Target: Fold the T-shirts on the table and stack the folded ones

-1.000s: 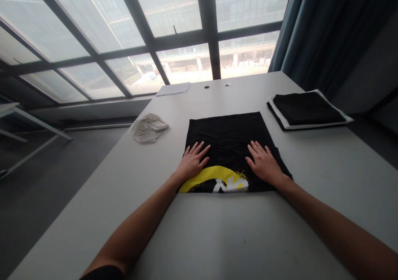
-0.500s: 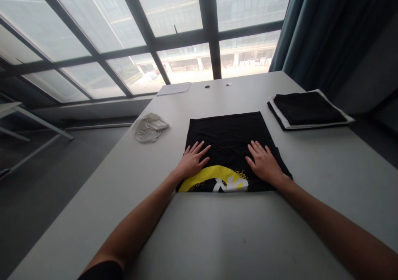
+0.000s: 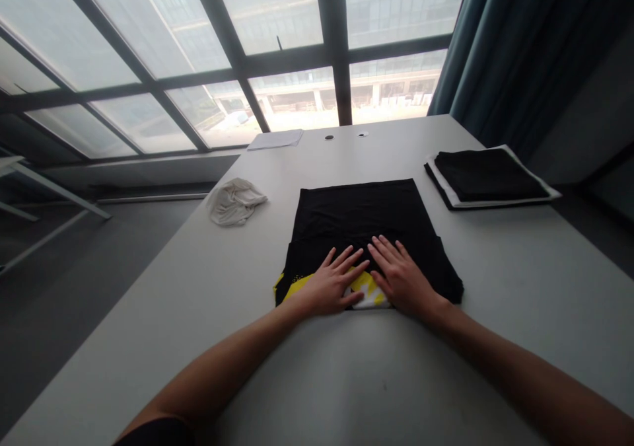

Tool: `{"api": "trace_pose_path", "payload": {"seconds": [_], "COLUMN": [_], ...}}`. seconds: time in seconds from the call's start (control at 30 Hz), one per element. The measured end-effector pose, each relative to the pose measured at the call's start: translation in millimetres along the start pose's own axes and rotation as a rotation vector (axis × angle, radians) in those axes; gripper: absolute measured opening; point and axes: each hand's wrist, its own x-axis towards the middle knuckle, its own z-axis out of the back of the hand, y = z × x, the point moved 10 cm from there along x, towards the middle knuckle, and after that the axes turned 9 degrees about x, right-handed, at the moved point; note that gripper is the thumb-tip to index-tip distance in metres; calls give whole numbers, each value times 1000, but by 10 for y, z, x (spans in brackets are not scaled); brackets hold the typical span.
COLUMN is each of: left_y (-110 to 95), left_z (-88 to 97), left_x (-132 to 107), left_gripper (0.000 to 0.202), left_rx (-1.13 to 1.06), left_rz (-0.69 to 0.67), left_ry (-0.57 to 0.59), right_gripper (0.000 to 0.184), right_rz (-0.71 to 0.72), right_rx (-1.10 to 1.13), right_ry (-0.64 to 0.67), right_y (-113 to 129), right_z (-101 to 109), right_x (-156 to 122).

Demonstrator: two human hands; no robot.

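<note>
In front of me a black T-shirt [image 3: 359,211] lies folded on the white table, its yellow and white print along the near edge. My left hand [image 3: 334,284] rests flat on it near the middle, fingers spread, covering part of the print. Beside it, my right hand [image 3: 399,274] also lies flat with fingers stretched out, over the right part of the print. The fingertips of both hands are close together but apart. Neither hand grips the cloth.
A crumpled whitish cloth [image 3: 236,201] lies at the table's left edge. To the right sits a stack of folded black and white garments [image 3: 490,176]. Papers [image 3: 275,140] rest at the far left corner of the white table [image 3: 347,380], near the windows. A dark curtain [image 3: 495,56] hangs behind.
Both hands have slid inward and slightly nearer to me over the T-shirt, and now lie close together. More of the print is covered by them.
</note>
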Motion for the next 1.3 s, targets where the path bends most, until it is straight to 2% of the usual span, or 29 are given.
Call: {"api": "trace_pose_path", "payload": {"seconds": [0.13,0.37,0.53,0.8,0.9,1.0,1.1,1.2,1.3], "left_y": [9,-19,12,18,3,30,200,558,894], "left_z": [39,74,46,37,59,101,159,185,112], "left_x": [-11,-6,-3,-3,8,5,-64,-230,-417], "left_gripper": [80,98,97,96,96,84,68,64,63], "left_rx": [3,-3,-6,-11,-28,-53,-23,68,121], "left_rz": [3,-20,-15,3,-2,-4,36,165,298], "left_ry": [-1,-35,-17,-5,-2,12,1,-50,-69], "right_gripper": [68,92,86,76,75,75,74,75,75], "right_rz": [9,49,61,-54,-63,-65,-71,-77,-79], "right_rx": [50,64,61,-33,-42,-43,-37,-31,-31], "right_ry": [153,218,220,144,135,137,140,143,148], "right_y": [65,89,-14,-545,-583,-575,-574,-583,-591], "right_z": [-214,-190,-146,73,92,87,85,84,73], "right_x": [-71,-92,-152,-482,-521,-517,-510,-510,-514]}}
